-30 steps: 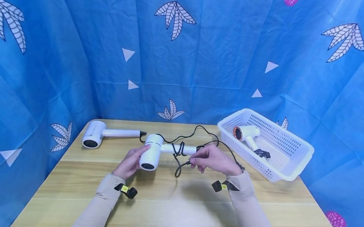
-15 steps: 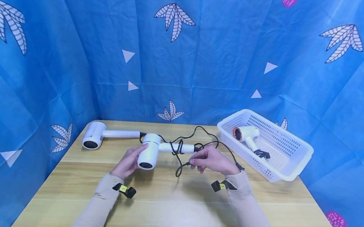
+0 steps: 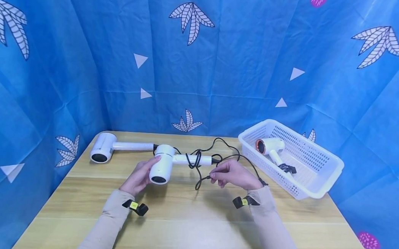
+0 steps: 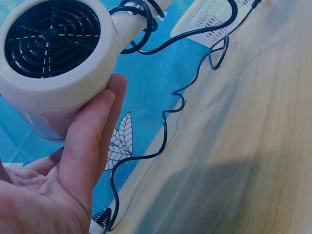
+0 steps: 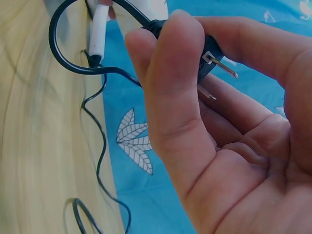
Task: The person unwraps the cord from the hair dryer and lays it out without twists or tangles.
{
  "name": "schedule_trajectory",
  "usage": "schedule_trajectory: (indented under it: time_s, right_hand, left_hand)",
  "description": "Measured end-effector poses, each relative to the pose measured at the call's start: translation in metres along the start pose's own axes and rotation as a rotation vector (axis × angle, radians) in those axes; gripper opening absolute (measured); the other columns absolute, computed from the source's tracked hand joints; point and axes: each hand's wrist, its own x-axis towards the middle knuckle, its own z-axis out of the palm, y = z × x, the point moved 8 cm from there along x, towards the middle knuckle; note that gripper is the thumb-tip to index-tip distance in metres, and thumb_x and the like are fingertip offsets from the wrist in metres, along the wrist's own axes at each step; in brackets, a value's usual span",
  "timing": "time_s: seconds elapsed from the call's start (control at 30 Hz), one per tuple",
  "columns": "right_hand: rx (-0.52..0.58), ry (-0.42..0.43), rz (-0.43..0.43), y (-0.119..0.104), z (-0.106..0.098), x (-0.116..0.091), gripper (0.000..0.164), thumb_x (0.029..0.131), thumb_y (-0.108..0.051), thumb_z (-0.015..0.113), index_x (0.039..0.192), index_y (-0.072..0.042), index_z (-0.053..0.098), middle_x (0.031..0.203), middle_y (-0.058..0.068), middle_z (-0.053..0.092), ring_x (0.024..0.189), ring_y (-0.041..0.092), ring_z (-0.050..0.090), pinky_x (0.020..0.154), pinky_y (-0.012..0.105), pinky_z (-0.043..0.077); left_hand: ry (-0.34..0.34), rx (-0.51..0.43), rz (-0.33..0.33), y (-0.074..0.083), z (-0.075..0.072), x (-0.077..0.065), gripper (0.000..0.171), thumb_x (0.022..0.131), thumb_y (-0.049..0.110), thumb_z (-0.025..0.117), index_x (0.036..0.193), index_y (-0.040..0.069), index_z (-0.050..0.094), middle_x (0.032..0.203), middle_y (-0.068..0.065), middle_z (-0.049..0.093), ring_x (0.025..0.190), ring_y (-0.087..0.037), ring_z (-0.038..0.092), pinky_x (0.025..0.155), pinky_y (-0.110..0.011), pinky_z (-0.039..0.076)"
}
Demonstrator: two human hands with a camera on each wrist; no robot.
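Note:
My left hand (image 3: 139, 175) holds a white hair dryer (image 3: 162, 166) by its barrel, just above the table. Its black round grille (image 4: 52, 39) fills the upper left of the left wrist view. The handle (image 3: 187, 160) points right, and a black cord (image 3: 193, 162) is looped around it. Between thumb and fingertips, my right hand (image 3: 234, 175) pinches the black plug (image 5: 210, 58) at the cord's end; two metal prongs stick out toward the palm. A short bend of cord hangs between the plug and the handle.
Another white hair dryer (image 3: 103, 148) lies at the table's back left, its thin cord (image 3: 219, 139) running right along the back. On the right stands a white perforated basket (image 3: 320, 162) containing a white hair dryer (image 3: 273, 146) with a copper-coloured rim. Blue curtain (image 3: 203, 63) surrounds the wooden table (image 3: 186, 222).
The held hair dryer has shifted slightly left and up with my left hand. My right hand keeps its pinch on the plug and has moved very little.

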Motion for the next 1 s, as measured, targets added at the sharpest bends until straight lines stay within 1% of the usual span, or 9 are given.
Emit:
schedule_trajectory:
  time_s: [0.07,0.27,0.33,0.53,0.63,0.7,0.77,0.87,1.0]
  right_hand:
    - [0.009,0.003,0.011,0.004,-0.001,0.001,0.023,0.096,-0.02,0.074,0.112,-0.004,0.077,0.099,0.017,0.079,0.074,0.021,0.073,0.072,0.033,0.064]
    - [0.021,0.014,0.022,0.013,-0.006,0.005,0.024,0.095,-0.021,0.075,0.113,-0.005,0.076,0.099,0.014,0.08,0.084,0.037,0.075,0.075,0.034,0.064]
    - [0.029,0.018,0.019,0.015,-0.008,0.005,0.024,0.095,-0.02,0.075,0.113,-0.004,0.076,0.1,0.014,0.08,0.086,0.038,0.075,0.075,0.035,0.064]
    - [0.072,0.041,0.035,0.023,-0.013,0.008,0.024,0.095,-0.017,0.074,0.114,-0.003,0.075,0.1,0.016,0.079,0.078,0.023,0.074,0.075,0.035,0.065]
    - [0.086,0.054,0.044,0.027,-0.016,0.009,0.027,0.095,-0.016,0.074,0.117,-0.001,0.074,0.101,0.016,0.079,0.081,0.023,0.075,0.077,0.036,0.065]
    - [0.098,0.064,0.041,0.029,-0.019,0.01,0.027,0.095,-0.015,0.074,0.118,0.0,0.073,0.101,0.016,0.079,0.081,0.022,0.075,0.076,0.035,0.065]
    - [0.109,0.076,0.033,0.033,-0.023,0.011,0.029,0.095,-0.015,0.074,0.119,0.0,0.073,0.1,0.015,0.08,0.081,0.024,0.075,0.075,0.034,0.065]
    - [0.143,0.091,0.022,0.038,-0.028,0.011,0.033,0.095,-0.016,0.074,0.122,0.002,0.071,0.098,0.014,0.08,0.076,0.018,0.073,0.073,0.03,0.064]
    - [0.173,0.101,0.017,0.041,-0.034,0.01,0.04,0.096,-0.016,0.073,0.128,0.006,0.066,0.1,0.015,0.079,0.073,0.014,0.069,0.076,0.033,0.065]
  left_hand:
    - [0.001,-0.001,0.003,0.001,-0.001,0.0,0.062,0.105,0.044,0.057,0.143,-0.003,0.044,0.101,0.004,0.072,0.09,-0.011,0.074,0.077,-0.025,0.063]
    - [0.004,-0.012,0.011,0.002,-0.001,-0.001,0.056,0.106,0.042,0.056,0.138,-0.003,0.048,0.098,0.004,0.073,0.087,-0.011,0.074,0.075,-0.025,0.063]
    - [0.005,-0.01,0.01,0.002,-0.001,-0.001,0.055,0.106,0.042,0.056,0.138,-0.003,0.048,0.097,0.004,0.073,0.087,-0.01,0.074,0.075,-0.024,0.063]
    - [0.007,-0.002,0.005,0.001,-0.002,0.0,0.06,0.106,0.043,0.055,0.142,-0.004,0.044,0.099,0.005,0.072,0.088,-0.009,0.073,0.076,-0.023,0.062]
    - [0.005,-0.001,0.004,0.001,-0.002,0.0,0.062,0.106,0.044,0.055,0.143,-0.004,0.042,0.1,0.005,0.072,0.089,-0.009,0.074,0.077,-0.023,0.063]
    - [0.003,0.001,0.005,0.001,-0.002,0.001,0.063,0.106,0.044,0.055,0.143,-0.004,0.042,0.1,0.005,0.072,0.089,-0.009,0.074,0.077,-0.024,0.063]
    - [0.0,-0.001,0.004,0.001,-0.002,0.0,0.063,0.106,0.044,0.055,0.144,-0.004,0.041,0.1,0.004,0.071,0.09,-0.009,0.074,0.077,-0.024,0.063]
    - [-0.007,-0.008,0.001,0.001,-0.002,0.0,0.065,0.106,0.045,0.055,0.146,-0.004,0.039,0.102,0.004,0.071,0.091,-0.009,0.074,0.079,-0.024,0.063]
    - [-0.017,-0.017,0.0,0.001,-0.001,0.0,0.066,0.106,0.045,0.055,0.147,-0.004,0.038,0.103,0.004,0.071,0.092,-0.009,0.074,0.08,-0.024,0.063]
